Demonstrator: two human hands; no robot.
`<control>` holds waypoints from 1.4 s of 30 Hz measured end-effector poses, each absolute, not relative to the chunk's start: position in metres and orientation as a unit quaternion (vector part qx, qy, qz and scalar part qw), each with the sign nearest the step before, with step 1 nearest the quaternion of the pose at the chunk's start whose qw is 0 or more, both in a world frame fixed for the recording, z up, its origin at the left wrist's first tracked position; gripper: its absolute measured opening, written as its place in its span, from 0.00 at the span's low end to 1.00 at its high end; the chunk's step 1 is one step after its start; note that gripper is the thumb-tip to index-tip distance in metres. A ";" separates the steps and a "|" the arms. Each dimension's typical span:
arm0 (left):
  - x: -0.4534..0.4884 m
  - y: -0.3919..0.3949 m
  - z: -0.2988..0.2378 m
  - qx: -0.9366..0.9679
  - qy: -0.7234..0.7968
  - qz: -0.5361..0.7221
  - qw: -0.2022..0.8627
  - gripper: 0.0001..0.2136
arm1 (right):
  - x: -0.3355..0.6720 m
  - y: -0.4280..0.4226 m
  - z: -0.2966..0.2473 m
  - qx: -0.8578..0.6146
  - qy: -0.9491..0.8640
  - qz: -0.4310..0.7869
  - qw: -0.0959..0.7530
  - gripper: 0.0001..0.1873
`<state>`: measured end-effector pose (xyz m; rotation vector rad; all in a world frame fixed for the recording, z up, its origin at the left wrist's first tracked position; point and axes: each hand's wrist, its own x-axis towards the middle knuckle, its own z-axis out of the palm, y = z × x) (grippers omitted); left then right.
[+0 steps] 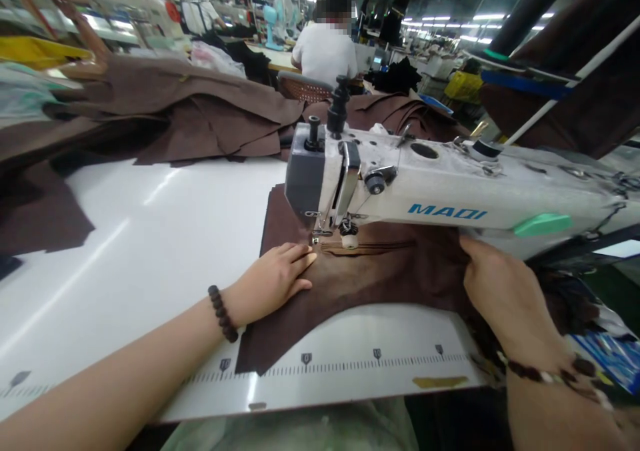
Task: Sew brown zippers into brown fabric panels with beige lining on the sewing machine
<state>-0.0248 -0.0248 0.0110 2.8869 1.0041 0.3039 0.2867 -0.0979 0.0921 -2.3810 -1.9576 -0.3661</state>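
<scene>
Brown cloth (345, 281) lies under your left hand (280, 276), its grip laid flat at the needle end of the sewing machine (390, 201). Your right hand (505, 287) touches the cloth just below the sewing machine's arm; fingertips hidden, I can't tell whether that grip pinches. The cloth should handle light, limp and easily creased; hold it flat near the edges. It's matte, with narrow strips (370, 248) below the sewing machine and a curved near edge over the white desk (175, 231).

The left hand (280, 281) wore a bracelet (223, 313) of round, dark beads at its wrist; the right hand (505, 294) wore a beaded string (525, 371) mixing dark and pale pieces.
</scene>
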 end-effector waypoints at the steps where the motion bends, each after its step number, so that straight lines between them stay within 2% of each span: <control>1: -0.023 -0.024 0.012 0.939 0.327 0.096 0.040 0.19 | 0.282 -0.099 0.101 -0.763 -0.629 -0.146 -0.033 0.18; 2: -0.021 -0.024 0.014 0.940 0.325 0.092 0.045 0.20 | 0.275 -0.102 0.109 -0.761 -0.621 -0.180 -0.052 0.15; 3: -0.019 -0.024 0.016 0.941 0.324 0.088 0.050 0.21 | 0.267 -0.106 0.116 -0.756 -0.615 -0.222 -0.036 0.12; 5: -0.018 -0.025 0.022 0.942 0.321 0.077 0.060 0.26 | 0.248 -0.111 0.121 -0.689 -0.662 -0.284 0.087 0.10; 7: -0.018 -0.026 0.026 0.942 0.320 0.067 0.072 0.31 | 0.228 -0.106 0.111 -0.564 -0.769 -0.223 0.203 0.10; 8: -0.018 -0.027 0.028 0.942 0.318 0.065 0.081 0.32 | 0.219 -0.099 0.100 -0.506 -0.825 -0.140 0.208 0.10; 10: -0.019 -0.028 0.029 0.942 0.310 0.066 0.107 0.28 | 0.207 -0.076 0.073 -0.490 -0.858 -0.021 0.154 0.11; 12: -0.018 -0.030 0.028 0.938 0.309 0.074 0.141 0.19 | 0.202 -0.051 0.050 -0.503 -0.857 0.059 0.096 0.12; 15: -0.014 -0.031 0.026 0.921 0.334 0.099 0.172 0.04 | 0.204 -0.023 0.039 -0.504 -0.851 0.137 0.056 0.16; 16: -0.013 -0.030 0.025 0.914 0.344 0.112 0.180 0.02 | 0.206 -0.018 0.041 -0.502 -0.850 0.153 0.051 0.18; 18: -0.013 -0.027 0.025 0.893 0.364 0.142 0.222 0.05 | 0.211 -0.013 0.051 -0.497 -0.847 0.187 0.039 0.20; 23: -0.025 -0.008 0.034 0.759 0.447 0.212 0.423 0.10 | 0.222 -0.012 0.076 -0.431 -0.848 0.308 -0.019 0.25; 25: -0.029 -0.004 0.037 0.734 0.452 0.214 0.459 0.13 | 0.221 -0.011 0.077 -0.431 -0.849 0.305 -0.031 0.28; 26: -0.029 -0.003 0.039 0.732 0.451 0.210 0.466 0.14 | 0.219 -0.010 0.075 -0.449 -0.847 0.283 -0.027 0.25; 29: -0.029 -0.002 0.045 0.753 0.451 0.169 0.447 0.17 | 0.209 -0.008 0.065 -0.522 -0.835 0.173 0.011 0.07; 32: -0.029 -0.001 0.052 0.789 0.452 0.120 0.398 0.20 | 0.201 -0.008 0.058 -0.551 -0.828 0.103 0.033 0.11; 37: -0.027 -0.002 0.059 0.830 0.409 0.120 0.359 0.21 | 0.202 -0.005 0.059 -0.557 -0.819 0.119 0.065 0.13; 40: -0.023 -0.008 0.057 0.875 0.399 0.099 0.257 0.24 | 0.205 -0.005 0.056 -0.563 -0.811 0.135 0.082 0.13; 42: -0.020 -0.011 0.054 0.891 0.417 0.077 0.160 0.19 | 0.207 -0.008 0.051 -0.563 -0.809 0.140 0.090 0.13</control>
